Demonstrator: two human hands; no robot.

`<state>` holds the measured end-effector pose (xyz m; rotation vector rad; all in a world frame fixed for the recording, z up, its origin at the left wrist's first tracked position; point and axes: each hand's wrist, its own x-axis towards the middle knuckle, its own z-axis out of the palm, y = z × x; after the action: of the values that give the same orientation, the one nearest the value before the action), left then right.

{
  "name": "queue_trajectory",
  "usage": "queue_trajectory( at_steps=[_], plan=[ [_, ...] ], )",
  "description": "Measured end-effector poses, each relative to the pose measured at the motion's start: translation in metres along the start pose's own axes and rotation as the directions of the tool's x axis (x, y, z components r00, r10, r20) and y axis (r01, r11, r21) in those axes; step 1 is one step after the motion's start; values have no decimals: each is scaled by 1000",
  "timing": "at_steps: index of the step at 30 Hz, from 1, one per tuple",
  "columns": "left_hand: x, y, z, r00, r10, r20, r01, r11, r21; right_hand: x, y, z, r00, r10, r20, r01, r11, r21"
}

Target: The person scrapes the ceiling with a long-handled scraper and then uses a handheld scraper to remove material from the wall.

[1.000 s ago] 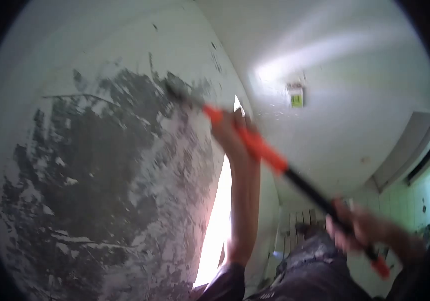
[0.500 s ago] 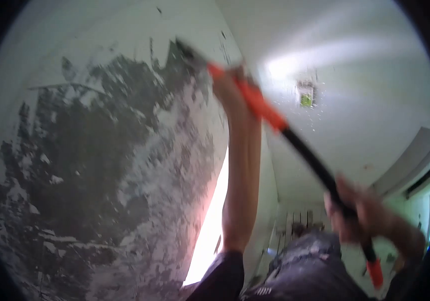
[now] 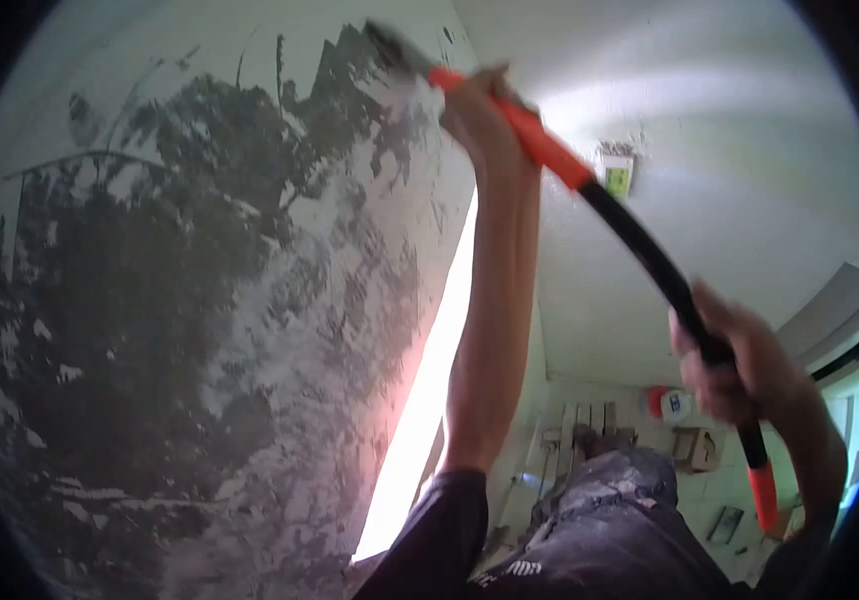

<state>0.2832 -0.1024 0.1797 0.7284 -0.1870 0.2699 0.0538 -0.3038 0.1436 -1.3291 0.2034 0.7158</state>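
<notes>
A long-handled scraper (image 3: pixel 639 243) with orange grips and a black shaft slants across the view. My left hand (image 3: pixel 489 115) is wrapped round its upper orange grip, close to the head. Lower down, my right hand (image 3: pixel 724 360) grips the black shaft, above the orange end cap. The scraper's blade (image 3: pixel 392 48) is blurred and lies against or just off the wall (image 3: pixel 139 290), at the top edge of a dark grey bared patch. White coating surrounds that patch, and pale scraps of it remain inside.
An electrical box opening (image 3: pixel 617 178) is set in the adjoining white wall. A bright narrow opening (image 3: pixel 419 430) runs beside my left forearm. On the floor below are a red-and-white bucket (image 3: pixel 671 403), a cardboard box (image 3: pixel 695 449) and wooden planks (image 3: pixel 579 425).
The scraper and both hands sit higher in view, and the blade has shifted up and right along the wall. My view has also tilted, showing more of the floor.
</notes>
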Motion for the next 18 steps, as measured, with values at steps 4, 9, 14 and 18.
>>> queue_trajectory(
  at_steps=[4,9,14,18],
  plan=[
    [-22,24,-3,997,-69,-43,67,997,-33,-18,-34,24,991,85,102,-77,994,-79],
    [10,1,6,999,-42,13,43,998,-54,20,-82,-1,999,13,-49,-13,1000,-5],
    [42,-15,17,998,-1,56,2,1000,-8,-2,-37,-12,996,38,-83,-46,995,-89],
    [42,-10,16,999,39,-15,-40,996,-79,22,-69,-30,980,-132,-146,106,979,-172]
  ],
)
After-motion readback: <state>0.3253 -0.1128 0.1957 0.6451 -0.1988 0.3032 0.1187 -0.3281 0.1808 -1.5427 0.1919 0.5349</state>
